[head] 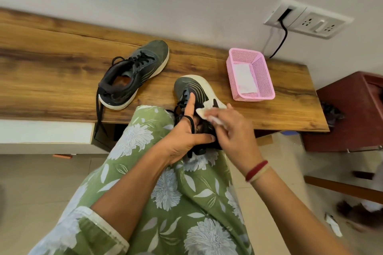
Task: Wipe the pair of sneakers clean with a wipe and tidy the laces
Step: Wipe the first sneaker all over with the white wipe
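One dark green-grey sneaker [199,89] with a white sole rests on my knee, its toe pointing away over the wooden bench. My left hand [184,136] grips it at the collar, index finger stretched along the black laces. My right hand [232,128] holds a crumpled white wipe [204,113] against the sneaker's right side, near the sole. The other sneaker [132,72] stands on the bench [51,64] to the left, its black laces loose and one end hanging over the front edge.
A pink mesh basket [263,76] holding white wipes sits on the bench at the right. A wall socket panel [308,18] with a black cable is above it. A dark red cabinet [352,109] stands at the far right. A torn wrapper [333,224] lies on the floor.
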{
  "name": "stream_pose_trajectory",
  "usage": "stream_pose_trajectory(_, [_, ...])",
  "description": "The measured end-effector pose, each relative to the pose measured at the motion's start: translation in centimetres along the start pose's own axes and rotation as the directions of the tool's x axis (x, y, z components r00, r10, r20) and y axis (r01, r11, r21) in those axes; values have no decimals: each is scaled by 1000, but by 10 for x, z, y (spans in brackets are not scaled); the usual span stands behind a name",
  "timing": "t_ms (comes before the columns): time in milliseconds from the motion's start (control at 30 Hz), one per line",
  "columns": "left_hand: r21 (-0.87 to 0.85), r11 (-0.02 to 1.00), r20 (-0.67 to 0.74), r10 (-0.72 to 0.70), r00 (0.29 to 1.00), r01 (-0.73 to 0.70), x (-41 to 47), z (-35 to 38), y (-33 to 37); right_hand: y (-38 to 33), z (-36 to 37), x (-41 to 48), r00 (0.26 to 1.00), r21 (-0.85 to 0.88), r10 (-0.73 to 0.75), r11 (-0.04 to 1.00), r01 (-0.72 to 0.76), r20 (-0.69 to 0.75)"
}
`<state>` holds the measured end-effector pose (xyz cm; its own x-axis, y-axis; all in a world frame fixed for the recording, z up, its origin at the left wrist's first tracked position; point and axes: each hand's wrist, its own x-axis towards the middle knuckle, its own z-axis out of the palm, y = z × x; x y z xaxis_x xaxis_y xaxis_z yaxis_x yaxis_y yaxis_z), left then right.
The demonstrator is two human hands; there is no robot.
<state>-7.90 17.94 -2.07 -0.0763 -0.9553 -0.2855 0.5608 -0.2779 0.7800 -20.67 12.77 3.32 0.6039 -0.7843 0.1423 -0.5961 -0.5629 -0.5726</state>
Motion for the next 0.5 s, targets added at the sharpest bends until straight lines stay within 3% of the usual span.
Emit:
stream_pose_trajectory(67, [21,1000,17,1,1000,-2,0,-3,0,8,4,-16,987,-160,-161,974,163,22])
stream_pose_trajectory(133, [60,998,34,-1,999,-1,-1,-4,2,11,4,-27,982,-153,-186,970,189,33])
stream_pose_trajectory(233, [84,996,45,-7,999,4,0,-2,2,3,-3,-33,999,116,-34,993,35,-6])
stream_pose_trajectory(333, [68,998,44,-3,999,0,3,0,3,-8,-13,-8,978,400,180,908,-126,-102])
stream_pose_trajectory(400, [81,997,43,5,999,-9,4,1,4,-9,-12,9,973,310,153,946,-95,-170])
stream_pose_trajectory(500, [62,998,36,4,999,-6,2,0,2,-4,4,8,998,22,6,1000,-5,-66])
